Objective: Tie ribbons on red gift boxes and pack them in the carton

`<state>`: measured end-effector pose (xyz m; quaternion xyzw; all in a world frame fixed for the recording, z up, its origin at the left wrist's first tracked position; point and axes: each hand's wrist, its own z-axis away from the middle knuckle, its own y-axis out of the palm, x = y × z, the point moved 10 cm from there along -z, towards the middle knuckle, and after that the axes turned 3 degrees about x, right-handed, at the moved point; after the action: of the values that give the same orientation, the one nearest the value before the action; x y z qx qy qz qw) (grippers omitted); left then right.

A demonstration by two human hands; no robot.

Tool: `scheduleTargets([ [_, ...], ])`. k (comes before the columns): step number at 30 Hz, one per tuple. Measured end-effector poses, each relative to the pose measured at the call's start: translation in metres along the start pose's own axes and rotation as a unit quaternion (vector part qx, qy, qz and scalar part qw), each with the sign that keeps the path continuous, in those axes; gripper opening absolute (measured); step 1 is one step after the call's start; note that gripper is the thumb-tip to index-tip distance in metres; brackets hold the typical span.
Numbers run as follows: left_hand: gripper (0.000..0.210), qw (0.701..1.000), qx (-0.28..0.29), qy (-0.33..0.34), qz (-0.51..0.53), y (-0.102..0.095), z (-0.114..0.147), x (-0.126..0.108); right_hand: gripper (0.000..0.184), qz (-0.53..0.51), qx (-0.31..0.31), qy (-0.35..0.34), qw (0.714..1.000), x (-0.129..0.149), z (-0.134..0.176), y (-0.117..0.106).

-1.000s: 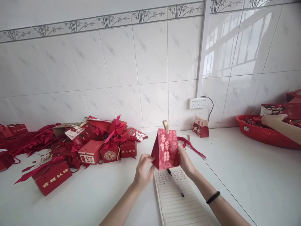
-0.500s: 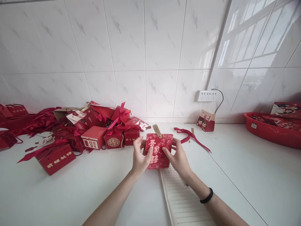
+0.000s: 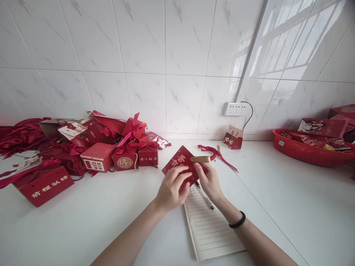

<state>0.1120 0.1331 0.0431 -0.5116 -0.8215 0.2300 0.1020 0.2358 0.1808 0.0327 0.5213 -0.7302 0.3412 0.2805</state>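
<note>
A red gift box (image 3: pixel 179 156) with pale printed characters is held tilted above the counter. Its gold strap (image 3: pixel 203 159) sticks out to the right from the face. My left hand (image 3: pixel 171 189) is closed on the lower left of the box, with fingers bent across the printed face. My right hand (image 3: pixel 210 184) grips the right edge, its thumb against the gold strap. The fingers behind the box are hidden. Below my hands lie an open lined notebook (image 3: pixel 213 232) and a black-ended pen (image 3: pixel 207 199).
On the left stands a pile of red gift boxes (image 3: pixel 100 157) with ribbons. A loose dark red ribbon (image 3: pixel 226 162) lies behind my right hand. A small box (image 3: pixel 233 137) stands by the wall under a power strip (image 3: pixel 237 109). A filled red basin (image 3: pixel 302 153) is at right.
The gift box has turned from upright to a slant, and its strap now points right. My left hand has moved across the front. The view has shifted right, and the pen now shows.
</note>
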Motion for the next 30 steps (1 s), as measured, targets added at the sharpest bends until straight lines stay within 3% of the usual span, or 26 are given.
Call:
scheduleTargets([
  [4, 0.028, 0.992, -0.117, -0.049, -0.025, -0.040, -0.005, 0.013, 0.024, -0.012, 0.009, -0.021, 1.000, 0.011, 0.004, 0.000],
  [7, 0.029, 0.980, -0.175, -0.098, 0.021, -0.062, -0.008, 0.024, 0.022, -0.023, 0.013, -0.018, 1.000, 0.016, 0.010, 0.004],
  [9, 0.028, 0.976, -0.157, -0.129, 0.077, -0.064, -0.012, 0.029, 0.022, -0.027, 0.036, -0.035, 0.998, 0.023, 0.012, 0.010],
  [15, 0.020, 0.971, -0.023, -0.162, 0.172, -0.041, -0.025, 0.024, 0.016, -0.031, 0.068, -0.078, 0.994, 0.040, 0.018, 0.019],
  [23, 0.008, 0.971, -0.060, -0.122, 0.199, -0.043, -0.023, 0.013, 0.013, -0.016, 0.061, -0.068, 0.996, 0.038, 0.020, 0.017],
  [30, 0.037, 0.979, -0.021, -0.080, 0.185, -0.043, -0.024, 0.006, 0.010, -0.046, 0.066, -0.071, 0.994, 0.038, 0.018, 0.015],
])
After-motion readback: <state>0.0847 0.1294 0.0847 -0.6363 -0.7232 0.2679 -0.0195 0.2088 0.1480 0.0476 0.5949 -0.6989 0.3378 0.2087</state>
